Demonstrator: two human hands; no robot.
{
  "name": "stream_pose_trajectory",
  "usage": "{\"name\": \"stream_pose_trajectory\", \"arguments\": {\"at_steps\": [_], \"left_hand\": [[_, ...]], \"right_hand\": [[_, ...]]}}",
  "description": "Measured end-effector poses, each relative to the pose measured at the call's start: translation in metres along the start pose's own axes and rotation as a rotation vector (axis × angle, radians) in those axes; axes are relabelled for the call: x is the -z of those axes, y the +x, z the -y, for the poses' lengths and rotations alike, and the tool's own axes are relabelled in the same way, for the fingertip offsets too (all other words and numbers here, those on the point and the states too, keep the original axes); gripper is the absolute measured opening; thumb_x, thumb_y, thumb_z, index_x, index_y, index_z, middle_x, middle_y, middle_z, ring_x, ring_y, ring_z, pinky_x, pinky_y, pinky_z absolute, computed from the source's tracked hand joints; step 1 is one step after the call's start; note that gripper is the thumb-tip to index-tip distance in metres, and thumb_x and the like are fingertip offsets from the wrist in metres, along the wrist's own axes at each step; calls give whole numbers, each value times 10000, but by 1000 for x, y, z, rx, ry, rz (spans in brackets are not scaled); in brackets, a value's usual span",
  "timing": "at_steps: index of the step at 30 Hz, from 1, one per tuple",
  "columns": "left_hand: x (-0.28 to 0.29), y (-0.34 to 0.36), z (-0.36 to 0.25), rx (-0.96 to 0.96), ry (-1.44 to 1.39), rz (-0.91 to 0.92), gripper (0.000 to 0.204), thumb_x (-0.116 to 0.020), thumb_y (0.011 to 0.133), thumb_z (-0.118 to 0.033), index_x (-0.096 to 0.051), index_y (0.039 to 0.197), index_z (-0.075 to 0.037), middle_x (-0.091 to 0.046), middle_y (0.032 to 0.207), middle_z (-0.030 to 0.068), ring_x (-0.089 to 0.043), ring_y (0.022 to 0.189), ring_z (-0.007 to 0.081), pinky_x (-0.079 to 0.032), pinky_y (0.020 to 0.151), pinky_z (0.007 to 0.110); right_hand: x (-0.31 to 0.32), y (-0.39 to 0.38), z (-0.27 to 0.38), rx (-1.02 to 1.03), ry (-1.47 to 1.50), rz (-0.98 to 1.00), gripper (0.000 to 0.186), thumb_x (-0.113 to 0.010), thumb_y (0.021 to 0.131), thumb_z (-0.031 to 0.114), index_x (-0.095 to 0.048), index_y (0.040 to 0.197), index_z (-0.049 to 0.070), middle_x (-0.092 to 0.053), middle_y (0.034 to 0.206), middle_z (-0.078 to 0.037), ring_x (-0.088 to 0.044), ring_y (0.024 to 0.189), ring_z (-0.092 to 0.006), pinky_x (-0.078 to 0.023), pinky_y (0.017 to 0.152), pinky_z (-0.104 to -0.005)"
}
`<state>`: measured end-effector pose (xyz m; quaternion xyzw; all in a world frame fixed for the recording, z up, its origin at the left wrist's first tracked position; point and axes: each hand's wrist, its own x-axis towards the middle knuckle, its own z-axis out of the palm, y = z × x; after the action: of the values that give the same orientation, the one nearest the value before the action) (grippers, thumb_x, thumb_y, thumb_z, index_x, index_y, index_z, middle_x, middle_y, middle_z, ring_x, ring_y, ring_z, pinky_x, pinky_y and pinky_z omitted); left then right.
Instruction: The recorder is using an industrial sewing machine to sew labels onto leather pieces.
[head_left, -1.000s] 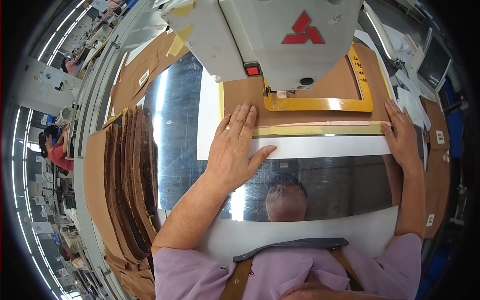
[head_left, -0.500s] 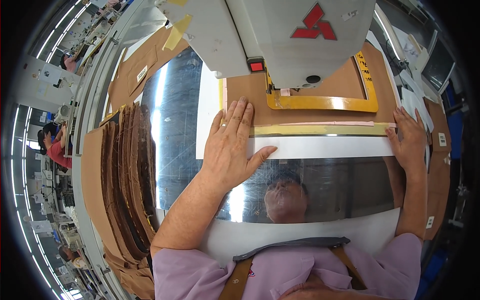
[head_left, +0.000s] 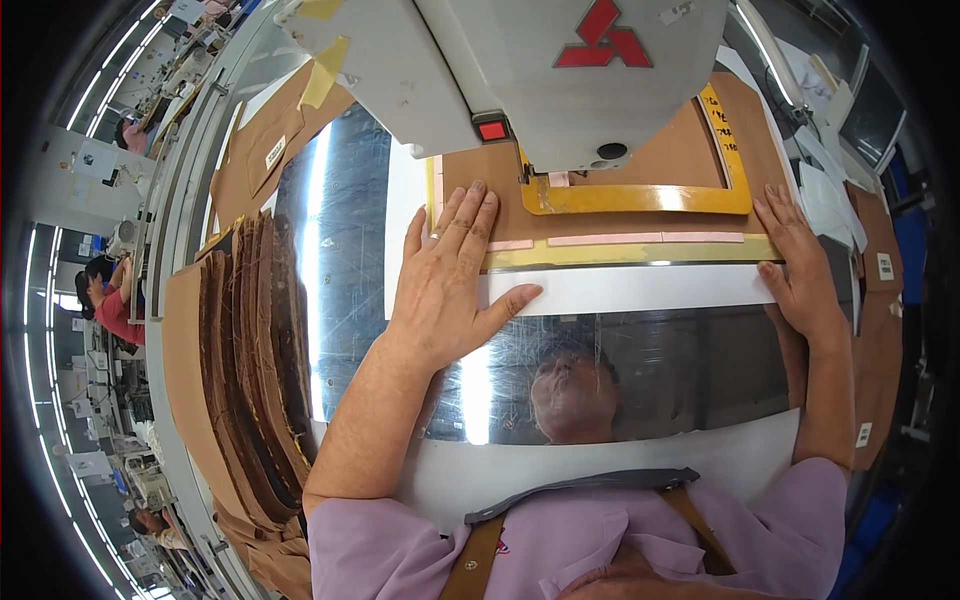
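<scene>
A flat brown panel [head_left: 620, 225] lies under a yellow frame [head_left: 640, 200] beneath the sewing machine head [head_left: 540, 80]. My left hand [head_left: 445, 270] is spread flat on the panel's near left corner, thumb out over the white sheet [head_left: 640, 288]. At the near right corner, my right hand [head_left: 800, 250] lies with fingers stretched along the panel's edge and thumb apart. Between the hands, pink strips [head_left: 700, 238] run along the panel's near edge, with a yellow band [head_left: 620, 252] in front of them. Neither hand grips anything.
A shiny metal plate [head_left: 680, 380] covers the table before me. At left stands a stack of folded brown pieces [head_left: 230, 370]; another brown panel [head_left: 265, 130] lies beyond it. More brown pieces [head_left: 870, 350] hang at right. Other people sit at machines far left.
The view has shifted slightly. My right hand has moved a little farther up the panel's right edge. More of the pink strips shows along the near edge. Both hands remain flat.
</scene>
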<state>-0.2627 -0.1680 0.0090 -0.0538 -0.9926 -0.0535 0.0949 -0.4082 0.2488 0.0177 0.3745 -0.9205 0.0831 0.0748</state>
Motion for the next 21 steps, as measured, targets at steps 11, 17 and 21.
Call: {"name": "stream_pose_trajectory", "arguments": {"at_steps": [11, 17, 21], "left_hand": [[10, -1, -4, 1, -30, -24, 926, -581, 885, -703, -521, 1477, 7, -539, 1505, 213, -445, 1471, 325, -167, 1259, 524], [19, -1, -7, -98, -18, -22, 875, -626, 883, -647, -542, 1463, 1, -549, 1498, 209, -456, 1462, 331, -159, 1259, 529], [13, 0, -9, -71, -41, 23, 871, -606, 894, -663, -538, 1474, -16, -547, 1503, 201, -455, 1462, 330, -153, 1260, 534]], "right_hand": [[4, -6, -3, -50, 33, 48, 741, -521, 991, 587, -502, 1515, 64, -464, 1560, -230, -346, 1510, -403, -284, 1241, -482], [4, -5, 4, -17, 11, 12, 845, -450, 956, 701, -491, 1526, 78, -387, 1617, -214, -285, 1539, -392, -236, 1261, -498], [0, -7, 3, 43, -39, 85, 872, -442, 938, 728, -498, 1521, 84, -379, 1625, -201, -277, 1540, -403, -230, 1263, -510]]}}
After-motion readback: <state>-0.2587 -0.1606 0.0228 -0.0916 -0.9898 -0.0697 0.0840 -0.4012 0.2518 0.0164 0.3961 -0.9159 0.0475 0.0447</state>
